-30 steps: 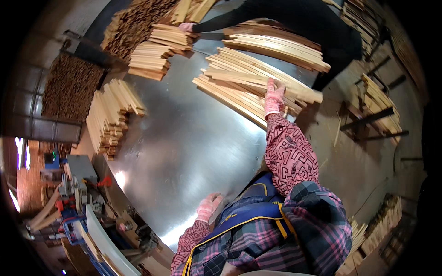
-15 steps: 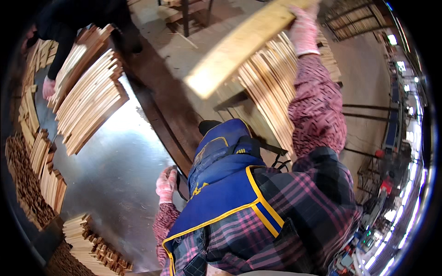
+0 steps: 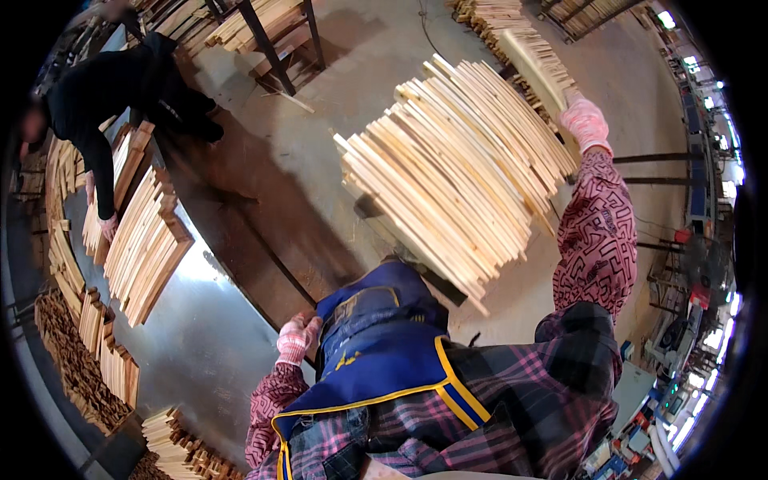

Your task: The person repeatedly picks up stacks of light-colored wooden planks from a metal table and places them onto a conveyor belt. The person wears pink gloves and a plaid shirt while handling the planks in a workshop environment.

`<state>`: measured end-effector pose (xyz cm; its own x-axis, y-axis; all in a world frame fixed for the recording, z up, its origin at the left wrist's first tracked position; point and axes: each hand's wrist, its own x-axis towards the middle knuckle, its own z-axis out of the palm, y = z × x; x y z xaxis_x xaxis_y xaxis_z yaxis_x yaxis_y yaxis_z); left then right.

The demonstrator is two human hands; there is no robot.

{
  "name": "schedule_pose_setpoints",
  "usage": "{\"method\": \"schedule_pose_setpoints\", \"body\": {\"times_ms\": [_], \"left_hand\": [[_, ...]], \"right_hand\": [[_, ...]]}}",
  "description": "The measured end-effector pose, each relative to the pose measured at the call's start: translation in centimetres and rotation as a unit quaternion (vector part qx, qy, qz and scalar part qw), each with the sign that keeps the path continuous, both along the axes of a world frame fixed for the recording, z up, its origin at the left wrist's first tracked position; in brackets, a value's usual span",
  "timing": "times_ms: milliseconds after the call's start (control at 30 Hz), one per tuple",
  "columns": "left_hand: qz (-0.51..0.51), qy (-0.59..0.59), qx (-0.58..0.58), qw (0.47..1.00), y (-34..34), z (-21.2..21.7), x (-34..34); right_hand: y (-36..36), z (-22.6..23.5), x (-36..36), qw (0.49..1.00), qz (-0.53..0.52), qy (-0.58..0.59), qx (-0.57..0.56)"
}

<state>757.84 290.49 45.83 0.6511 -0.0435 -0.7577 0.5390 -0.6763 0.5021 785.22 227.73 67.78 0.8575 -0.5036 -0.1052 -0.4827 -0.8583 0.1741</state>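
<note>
Wooden slats [image 3: 456, 176] stacked, shiny metal table [image 3: 200, 336], dusty concrete floor [image 3: 360, 48]

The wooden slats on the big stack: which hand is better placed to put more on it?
Probably the right hand: it already holds a slat at the stack. The left hand rests far away on the metal table's edge.

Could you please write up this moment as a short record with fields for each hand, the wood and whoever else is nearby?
setting: workshop with a round metal table and a concrete floor
right hand: gloved, raised, gripping a bundle of wooden slats
left hand: gloved, resting on the table edge, holding nothing
large slat stack: pale slats piled on a stand in front of the person
table stacks: more slats piled around the table's rim
other person: dark clothing, bent over the far table side, hand on a stack
</note>
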Motion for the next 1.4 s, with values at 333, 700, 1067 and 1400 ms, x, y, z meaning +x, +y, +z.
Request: {"method": "schedule_pose_setpoints", "body": {"times_ms": [333, 700, 1067, 1400], "left_hand": [[-0.075, 0.090, 0.048, 0.992, -8.3, 4.2, 2.1], [-0.053, 0.111, 0.083, 0.989, -4.7, 7.2, 4.4], [0.197, -0.087, 0.040, 0.976, 9.9, 6.5, -3.6], [0.530, -0.103, 0.026, 0.841, 15.0, 3.4, -9.2]], "right_hand": [[-7.7, -18.4, 9.4, 0.988, 0.104, 0.094, 0.070], [5.0, -24.7, 7.9, 0.995, -0.002, -0.101, -0.024], [39.1, -16.2, 12.6, 0.871, 0.344, -0.219, 0.274], [73.1, -10.5, 11.3, 0.697, 0.654, -0.009, 0.293]]}}
